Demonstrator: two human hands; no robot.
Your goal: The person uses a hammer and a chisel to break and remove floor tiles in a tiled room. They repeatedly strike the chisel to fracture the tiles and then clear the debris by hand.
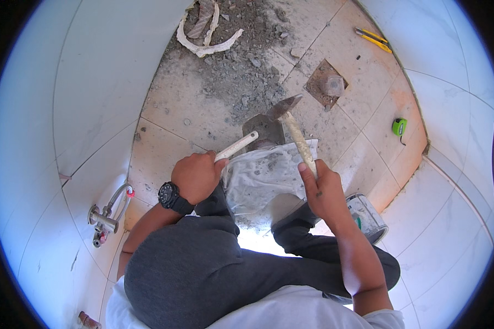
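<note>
My left hand, with a black watch on the wrist, is closed around a pale tool handle; the far part of this tool is hidden by the hand. My right hand grips the pale handle of a hammer, whose rusty metal head lies over the floor near a dark opening in the tiles. A pipe end shows partly at that opening's near side. Below it, between my legs, spreads a dusty white cloth with grey crumbs on it.
Grey rubble and a curved white piece lie ahead. A square floor recess holds a pipe fitting. Yellow cutter knives, a green tape measure and a bucket are on the right; a metal valve juts from the left wall.
</note>
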